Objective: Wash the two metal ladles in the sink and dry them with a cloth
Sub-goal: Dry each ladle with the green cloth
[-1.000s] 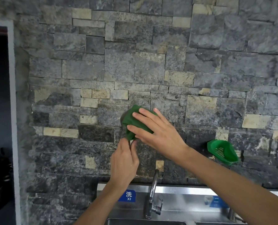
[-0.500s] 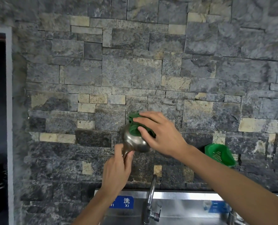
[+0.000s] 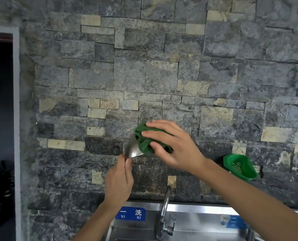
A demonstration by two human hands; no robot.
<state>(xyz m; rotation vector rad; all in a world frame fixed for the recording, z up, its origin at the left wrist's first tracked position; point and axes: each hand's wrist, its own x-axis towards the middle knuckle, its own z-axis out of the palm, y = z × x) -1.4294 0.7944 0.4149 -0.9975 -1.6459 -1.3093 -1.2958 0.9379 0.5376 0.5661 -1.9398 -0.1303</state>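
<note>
Green cloth (image 3: pixel 145 140) is bunched under my right hand (image 3: pixel 172 145), whose fingers (image 3: pixel 155 125) clasp it and press it into the bowl of the metal ladle (image 3: pixel 132 150), just above my left hand (image 3: pixel 119 180), which pinches the handle at its top. I judge this the drying step; next I should turn the bowl and wipe its outside.

Over the last second the cloth (image 3: pixel 145 141) shifted off the ladle (image 3: pixel 133 150) bowl's underside, exposing bare metal. Right hand (image 3: pixel 172 146) now presses it into the bowl; left hand (image 3: pixel 119 180) dropped toward the tap (image 3: pixel 164 214).
</note>
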